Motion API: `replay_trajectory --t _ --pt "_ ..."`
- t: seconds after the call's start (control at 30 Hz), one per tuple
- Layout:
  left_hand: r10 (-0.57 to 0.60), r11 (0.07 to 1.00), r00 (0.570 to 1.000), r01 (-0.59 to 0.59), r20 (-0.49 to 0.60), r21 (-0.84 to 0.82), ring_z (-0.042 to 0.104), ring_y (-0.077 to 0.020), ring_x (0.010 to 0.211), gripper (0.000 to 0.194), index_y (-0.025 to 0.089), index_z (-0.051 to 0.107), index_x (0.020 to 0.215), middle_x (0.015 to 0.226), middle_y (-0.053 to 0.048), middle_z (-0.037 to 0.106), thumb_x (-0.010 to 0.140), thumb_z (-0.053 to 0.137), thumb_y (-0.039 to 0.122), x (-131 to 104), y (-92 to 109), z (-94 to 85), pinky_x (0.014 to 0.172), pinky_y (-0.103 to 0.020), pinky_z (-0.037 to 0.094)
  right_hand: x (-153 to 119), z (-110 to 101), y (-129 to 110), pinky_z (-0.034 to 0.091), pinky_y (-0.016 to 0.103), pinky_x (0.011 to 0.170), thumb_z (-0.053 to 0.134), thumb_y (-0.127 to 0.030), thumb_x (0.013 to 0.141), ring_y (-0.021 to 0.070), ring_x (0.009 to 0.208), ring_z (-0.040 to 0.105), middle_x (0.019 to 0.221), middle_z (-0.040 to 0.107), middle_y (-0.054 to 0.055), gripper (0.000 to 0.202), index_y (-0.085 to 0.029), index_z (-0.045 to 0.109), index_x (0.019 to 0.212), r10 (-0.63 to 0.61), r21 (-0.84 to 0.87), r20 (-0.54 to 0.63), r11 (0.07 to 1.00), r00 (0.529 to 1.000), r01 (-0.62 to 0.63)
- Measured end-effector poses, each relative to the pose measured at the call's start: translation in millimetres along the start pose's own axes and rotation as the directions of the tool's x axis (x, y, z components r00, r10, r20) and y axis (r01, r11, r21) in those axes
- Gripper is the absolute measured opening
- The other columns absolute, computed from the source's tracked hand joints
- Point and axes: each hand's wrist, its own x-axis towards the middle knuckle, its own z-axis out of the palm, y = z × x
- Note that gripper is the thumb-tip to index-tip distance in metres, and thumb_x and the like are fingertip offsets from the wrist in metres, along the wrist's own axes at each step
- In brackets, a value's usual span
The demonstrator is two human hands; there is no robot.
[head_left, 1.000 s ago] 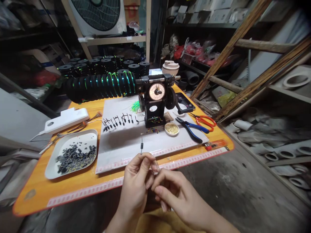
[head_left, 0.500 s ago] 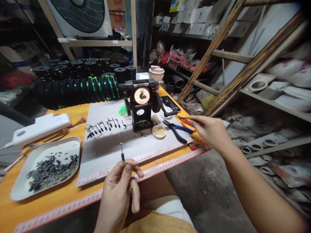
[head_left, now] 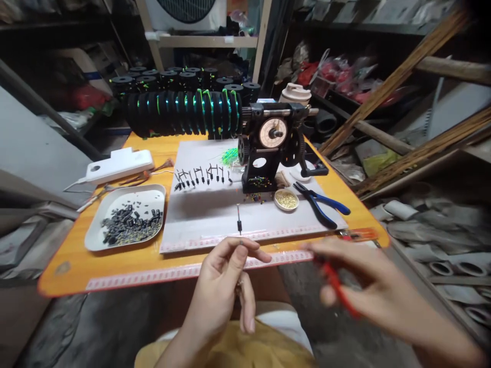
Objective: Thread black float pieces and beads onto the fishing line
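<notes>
My left hand [head_left: 226, 289] is closed in a pinch around the lower end of a thin wire stem [head_left: 240, 225]. The stem stands upright, with a small black sleeve on it and an orange tip above. In my right hand [head_left: 368, 286], blurred by motion, are red-handled pliers [head_left: 341, 291]; their jaws are too smeared to make out. Blue-handled pliers [head_left: 320, 204] lie on the white board [head_left: 215, 214] beside a round dish of gold beads [head_left: 286, 200]. Several similar black-sleeved stems [head_left: 201, 176] lie in a row on the board's left part.
A black hand-cranked winding machine [head_left: 264, 148] stands on the board, carrying a long ribbed black roll [head_left: 180, 113]. At left are a tray [head_left: 94, 237] of small black pieces and a white power strip [head_left: 118, 166]. A wooden ladder [head_left: 387, 87] leans at right.
My right hand has lifted the red-handled pliers off the table and brought them towards my body. My left hand still pinches the stem. The head view has swung left and downward.
</notes>
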Motion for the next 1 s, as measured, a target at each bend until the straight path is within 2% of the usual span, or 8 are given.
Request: replay_trajectory --t 0.03,0.1,0.2,0.3,0.47,0.57,0.83,1.0 --pt "-0.003 1.000 1.000 0.004 0.019 -0.016 0.063 -0.0041 0.032 0.021 0.021 0.069 0.095 0.100 0.000 0.078 0.101 0.054 0.034 -1 0 0.5 0.025 -0.003 0.033 2 11 -12 0.058 0.022 0.069 0.074 -0.024 0.085 0.0159 0.074 0.071 0.093 0.075 0.002 0.041 -0.028 0.065 0.125 -0.041 0.074 0.130 0.997 0.991 0.032" --pt "-0.014 0.999 0.998 0.016 0.055 -0.047 0.064 -0.0042 0.033 0.021 0.021 0.069 0.097 0.100 0.000 0.078 0.102 0.053 0.034 -2 0 1.7 0.025 -0.002 0.033 10 28 -29 0.057 0.021 0.079 0.082 -0.027 0.082 0.0163 0.085 0.072 0.099 0.075 0.002 0.047 -0.029 0.066 0.127 -0.086 0.179 0.293 0.983 0.952 0.034" --pt "-0.018 0.996 0.995 0.026 0.095 -0.084 0.065 -0.0051 0.034 0.021 0.021 0.069 0.098 0.098 -0.001 0.079 0.102 0.052 0.034 -4 3 2.9 0.026 -0.001 0.033 23 39 -38 0.054 0.023 0.093 0.075 -0.021 0.089 0.0169 0.101 0.071 0.111 0.074 0.004 0.046 -0.031 0.064 0.133 -0.146 0.306 0.378 0.952 0.914 0.025" --pt "-0.040 0.996 0.997 0.045 0.072 -0.081 0.067 -0.0049 0.037 0.022 0.020 0.069 0.098 0.100 -0.002 0.078 0.102 0.052 0.033 -6 7 3.8 0.029 0.000 0.035 30 38 -39 0.055 0.023 0.091 0.069 -0.015 0.093 0.0166 0.098 0.073 0.112 0.075 0.004 0.048 -0.033 0.062 0.137 -0.179 0.392 0.403 0.920 0.897 0.007" --pt "-0.057 0.994 0.996 0.063 0.067 -0.093 0.068 -0.0053 0.038 0.022 0.020 0.069 0.098 0.100 -0.002 0.077 0.102 0.052 0.034 -7 10 4.0 0.030 -0.001 0.036 34 34 -42 0.055 0.025 0.091 0.070 -0.010 0.090 0.0193 0.098 0.073 0.106 0.076 0.004 0.053 -0.034 0.062 0.137 -0.168 0.397 0.423 0.918 0.891 -0.015" --pt "-0.052 0.993 0.995 0.061 0.085 -0.103 0.067 -0.0050 0.038 0.021 0.021 0.068 0.099 0.101 -0.002 0.077 0.102 0.052 0.034 -7 10 3.7 0.030 -0.001 0.036 36 33 -45 0.054 0.025 0.094 0.073 -0.011 0.088 0.0203 0.103 0.072 0.105 0.076 0.003 0.054 -0.034 0.063 0.136 -0.163 0.387 0.418 0.922 0.893 -0.013" --pt "-0.054 0.991 0.992 0.068 0.113 -0.116 0.068 -0.0040 0.040 0.022 0.021 0.068 0.099 0.100 0.000 0.077 0.104 0.050 0.033 -6 12 5.0 0.031 0.000 0.036 38 29 -45 0.052 0.020 0.092 0.077 -0.021 0.087 0.0162 0.101 0.071 0.110 0.075 0.002 0.051 -0.034 0.063 0.135 -0.170 0.361 0.420 0.933 0.891 0.008" --pt "-0.071 0.990 0.992 0.082 0.101 -0.113 0.068 -0.0047 0.039 0.022 0.020 0.068 0.097 0.101 -0.002 0.078 0.102 0.053 0.035 -7 12 4.2 0.031 0.000 0.036 42 30 -47 0.053 0.021 0.084 0.072 -0.024 0.092 0.0178 0.094 0.073 0.106 0.075 0.005 0.038 -0.029 0.068 0.129 -0.200 0.319 0.430 0.946 0.881 0.059"
